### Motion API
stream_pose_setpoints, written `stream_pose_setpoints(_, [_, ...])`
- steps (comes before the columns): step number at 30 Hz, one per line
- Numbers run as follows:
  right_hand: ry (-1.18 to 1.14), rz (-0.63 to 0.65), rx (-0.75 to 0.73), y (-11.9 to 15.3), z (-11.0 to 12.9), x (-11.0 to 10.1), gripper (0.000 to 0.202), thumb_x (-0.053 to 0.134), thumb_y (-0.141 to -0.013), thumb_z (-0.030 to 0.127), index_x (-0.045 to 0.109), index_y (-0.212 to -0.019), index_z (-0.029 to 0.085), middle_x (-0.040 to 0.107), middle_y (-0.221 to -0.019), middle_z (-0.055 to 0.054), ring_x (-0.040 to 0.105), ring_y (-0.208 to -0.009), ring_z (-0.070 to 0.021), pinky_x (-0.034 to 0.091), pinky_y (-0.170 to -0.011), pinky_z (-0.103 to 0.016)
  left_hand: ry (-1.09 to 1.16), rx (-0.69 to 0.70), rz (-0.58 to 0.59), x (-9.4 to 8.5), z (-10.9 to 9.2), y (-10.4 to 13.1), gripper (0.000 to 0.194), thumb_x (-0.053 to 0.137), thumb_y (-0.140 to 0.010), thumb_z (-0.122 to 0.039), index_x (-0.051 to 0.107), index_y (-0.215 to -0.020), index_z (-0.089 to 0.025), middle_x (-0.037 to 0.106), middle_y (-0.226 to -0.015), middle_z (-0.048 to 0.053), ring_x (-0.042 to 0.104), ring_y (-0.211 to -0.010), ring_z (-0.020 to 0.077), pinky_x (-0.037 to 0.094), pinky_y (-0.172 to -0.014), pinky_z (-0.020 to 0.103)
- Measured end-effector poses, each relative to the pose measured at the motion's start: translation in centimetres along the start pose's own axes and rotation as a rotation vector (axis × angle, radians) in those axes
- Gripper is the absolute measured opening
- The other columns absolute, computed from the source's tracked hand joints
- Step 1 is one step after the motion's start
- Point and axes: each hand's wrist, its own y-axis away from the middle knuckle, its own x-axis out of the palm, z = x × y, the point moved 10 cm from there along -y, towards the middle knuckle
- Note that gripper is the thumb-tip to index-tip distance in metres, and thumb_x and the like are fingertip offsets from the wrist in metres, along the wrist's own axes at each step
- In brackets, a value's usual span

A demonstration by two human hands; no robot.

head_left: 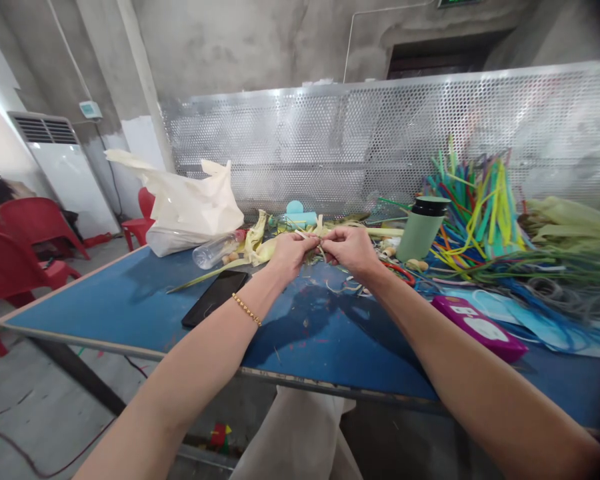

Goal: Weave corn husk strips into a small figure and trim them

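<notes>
Above the middle of the blue table, my left hand and my right hand meet, fingertips close together. Both hands are closed in a pinch on a thin pale strip that looks like plant fibre. Its far end and any knot or fold in it are hidden by my fingers. Dry corn husks lie just left of my left hand. A black phone rests flat beside my left forearm. Right of my right hand stands a green tumbler with a black lid.
A white plastic bag and a clear bottle sit at the left. On the right are colourful strips, a purple packet, blue face masks and tangled cords. A perforated metal panel stands behind; red chairs stand left.
</notes>
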Motion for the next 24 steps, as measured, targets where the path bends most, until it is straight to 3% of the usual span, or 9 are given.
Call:
stream_pose_setpoints(6, [-0.071, 0.009, 0.013, 0.11, 0.12, 0.08, 0.007, 0.059, -0.062, 0.02, 0.064, -0.064, 0.015, 0.06, -0.048, 0.0, 0.052, -0.042, -0.0111, 0.044, -0.043, -0.022, 0.022, 0.012, 0.02, 0.1, -0.02, -0.19, 0.018, 0.08, -0.059, -0.005, 0.062, -0.061, -0.008, 0.061, -0.057, 0.002, 0.054, -0.052, 0.008, 0.042, -0.059, 0.024])
stream_pose_setpoints(13, [-0.001, -0.01, -0.075, -0.08, 0.7, -0.22, 0.007, 0.057, -0.062, 0.019, 0.063, -0.063, 0.016, 0.061, -0.05, 0.0, 0.051, -0.042, -0.01, 0.041, -0.042, -0.021, 0.048, -0.026, 0.044, 0.27, 0.12, -0.25, 0.024, 0.085, -0.055, -0.009, 0.062, -0.062, -0.009, 0.061, -0.055, 0.001, 0.056, -0.052, 0.0093, 0.045, -0.059, 0.025])
stream_pose_setpoints(24, [-0.202, -0.02, 0.019, 0.0, 0.1, -0.02, 0.003, 0.06, -0.058, 0.017, 0.062, -0.06, 0.016, 0.064, -0.051, -0.001, 0.06, -0.049, -0.0144, 0.047, -0.046, -0.023, 0.064, -0.024, 0.035, 0.48, 0.0, -0.04, 0.015, 0.078, -0.063, -0.005, 0.063, -0.065, -0.007, 0.062, -0.058, 0.003, 0.056, -0.05, 0.0105, 0.045, -0.06, 0.028])
